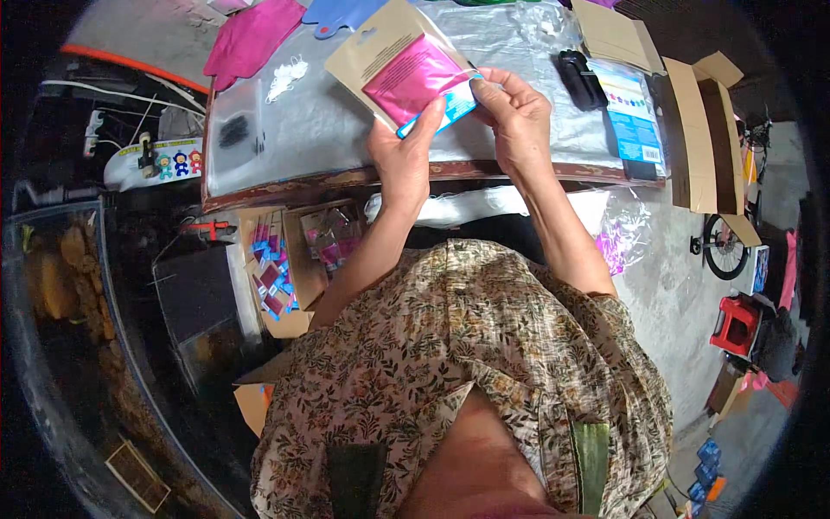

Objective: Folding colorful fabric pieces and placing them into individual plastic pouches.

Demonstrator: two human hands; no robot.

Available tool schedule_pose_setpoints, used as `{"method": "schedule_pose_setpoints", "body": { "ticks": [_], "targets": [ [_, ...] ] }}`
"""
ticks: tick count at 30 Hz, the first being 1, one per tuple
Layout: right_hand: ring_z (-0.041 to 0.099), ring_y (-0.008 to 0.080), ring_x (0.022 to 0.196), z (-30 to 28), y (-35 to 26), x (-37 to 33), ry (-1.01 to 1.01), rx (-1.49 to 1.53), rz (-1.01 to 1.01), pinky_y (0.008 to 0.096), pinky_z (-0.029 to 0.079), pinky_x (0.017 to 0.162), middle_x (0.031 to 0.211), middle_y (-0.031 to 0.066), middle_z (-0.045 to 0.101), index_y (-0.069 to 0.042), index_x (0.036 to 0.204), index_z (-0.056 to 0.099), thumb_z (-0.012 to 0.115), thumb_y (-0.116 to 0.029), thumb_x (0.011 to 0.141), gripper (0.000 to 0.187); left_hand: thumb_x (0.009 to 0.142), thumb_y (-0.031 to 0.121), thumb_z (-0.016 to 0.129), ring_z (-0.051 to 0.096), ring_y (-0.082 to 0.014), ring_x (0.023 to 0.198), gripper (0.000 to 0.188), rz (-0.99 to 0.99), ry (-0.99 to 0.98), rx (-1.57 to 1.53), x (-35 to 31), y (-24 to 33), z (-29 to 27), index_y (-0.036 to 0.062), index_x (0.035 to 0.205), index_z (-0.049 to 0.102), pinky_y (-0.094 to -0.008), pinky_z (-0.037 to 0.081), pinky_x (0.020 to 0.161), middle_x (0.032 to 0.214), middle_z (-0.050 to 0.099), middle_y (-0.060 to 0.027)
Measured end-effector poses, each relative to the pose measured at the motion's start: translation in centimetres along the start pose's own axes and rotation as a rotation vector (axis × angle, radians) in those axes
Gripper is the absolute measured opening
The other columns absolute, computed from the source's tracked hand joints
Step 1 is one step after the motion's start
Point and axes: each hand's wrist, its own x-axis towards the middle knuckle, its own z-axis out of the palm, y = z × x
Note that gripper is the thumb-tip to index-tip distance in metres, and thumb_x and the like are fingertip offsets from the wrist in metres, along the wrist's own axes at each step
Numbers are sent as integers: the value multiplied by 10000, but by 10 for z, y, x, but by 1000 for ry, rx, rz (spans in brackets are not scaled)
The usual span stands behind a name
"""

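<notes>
Over the table's near side, I hold a flat hanging pack (415, 73) tilted between both hands. It has a brown card with a hang hole, a folded pink piece at its middle and a blue-and-white strip along the lower edge. My left hand (405, 160) grips the lower left edge, thumb lying on the blue strip. Around the right end of that strip close the thumb and fingers of my right hand (521, 112). The fingers behind the pack are partly hidden. Right of my hands lie a black object (581, 80) and blue-and-white printed cards (635, 112).
Silvery sheeting covers the table (337, 143). Pink fabric (251, 39), white loops (287, 78) and a clear bag (235, 130) of dark bits lie left. Cardboard boxes (692, 130) stand right. Below the table's left side, a box holds several small packs (275, 281).
</notes>
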Motion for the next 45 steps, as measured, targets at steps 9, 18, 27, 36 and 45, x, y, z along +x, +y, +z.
{"method": "schedule_pose_setpoints", "body": {
  "ticks": [9, 18, 27, 36, 45],
  "targets": [
    [689, 101, 766, 1, 7, -4, -32, -56, -37, 237, 569, 706, 919, 80, 741, 7, 1079, 676, 733, 8, 882, 205, 824, -4, 810, 672, -107, 899, 303, 80, 115, 90, -6, 4, 10, 9, 1099, 685, -282, 543, 834, 1036, 718, -44],
    [662, 80, 735, -2, 5, -6, 46, -139, -52, 220, 541, 668, 849, 48, 730, 9, 1050, 689, 745, -9, 879, 181, 827, 5, 809, 669, -103, 913, 327, 98, 51, 174, -10, 5, -5, 24, 1128, 682, -273, 538, 826, 1046, 718, -29],
    [631, 100, 672, -22, -15, -3, -192, -105, 111, 222, 527, 644, 854, 60, 724, 25, 1056, 718, 725, -51, 908, 167, 842, -6, 792, 666, -101, 915, 341, 29, 83, 17, -9, 2, -3, 24, 1156, 662, -277, 540, 828, 1078, 706, -28],
    [618, 93, 644, -25, -10, 2, -147, -12, 253, 206, 502, 588, 818, 51, 702, 6, 979, 711, 721, -15, 900, 82, 846, 1, 793, 665, -103, 915, 319, 54, 72, 147, -15, 8, -1, 23, 1133, 654, -276, 545, 834, 1062, 707, -30],
    [546, 59, 585, -17, -10, 4, -131, -16, 229, 186, 432, 535, 787, 11, 663, -19, 965, 691, 743, -32, 889, 93, 861, 32, 790, 660, -99, 918, 310, 64, 58, 142, -13, 2, -4, 28, 1138, 649, -268, 537, 839, 1054, 705, -29]
  ]
}}
